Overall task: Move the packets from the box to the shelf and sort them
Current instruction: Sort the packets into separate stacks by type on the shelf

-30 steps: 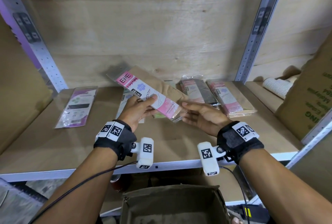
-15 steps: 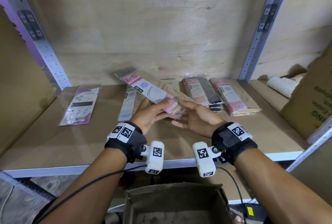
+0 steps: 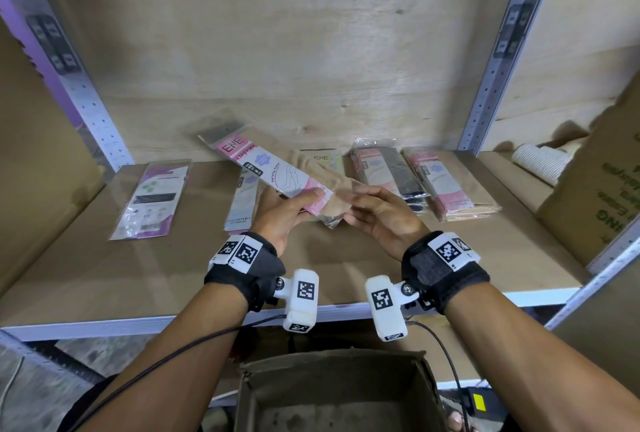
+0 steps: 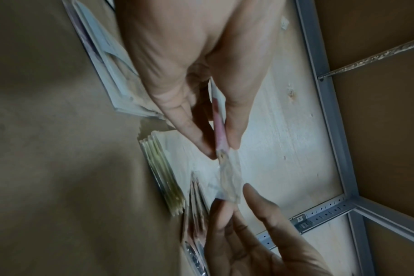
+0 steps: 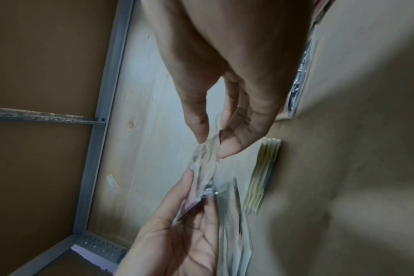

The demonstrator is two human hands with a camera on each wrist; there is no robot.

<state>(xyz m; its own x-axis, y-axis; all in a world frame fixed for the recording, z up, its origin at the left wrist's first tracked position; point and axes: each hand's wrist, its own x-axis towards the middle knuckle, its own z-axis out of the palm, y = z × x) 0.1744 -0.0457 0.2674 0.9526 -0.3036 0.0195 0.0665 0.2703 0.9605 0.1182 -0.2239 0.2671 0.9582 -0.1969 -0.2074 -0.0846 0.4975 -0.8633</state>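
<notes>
The pink ENE stocking packet (image 3: 273, 171) hangs tilted above the shelf (image 3: 138, 275), its near end pinched by the left hand (image 3: 282, 220) and the right hand (image 3: 381, 220). The shelf's front strip is bare, and the box (image 3: 332, 393) sits below its edge.

Left wrist: thumb and fingers (image 4: 191, 130) clamp the packet's pink edge.

Right wrist: thumb and fingertips (image 5: 229, 147) pinch its clear end; the yellow-edged stack (image 5: 262, 177) lies just beside.

We face a pale plywood back wall (image 3: 311, 50) filling the upper frame, grey perforated metal uprights (image 3: 498, 50) at left and right, brown side panel (image 3: 31, 168) at far left.
</notes>
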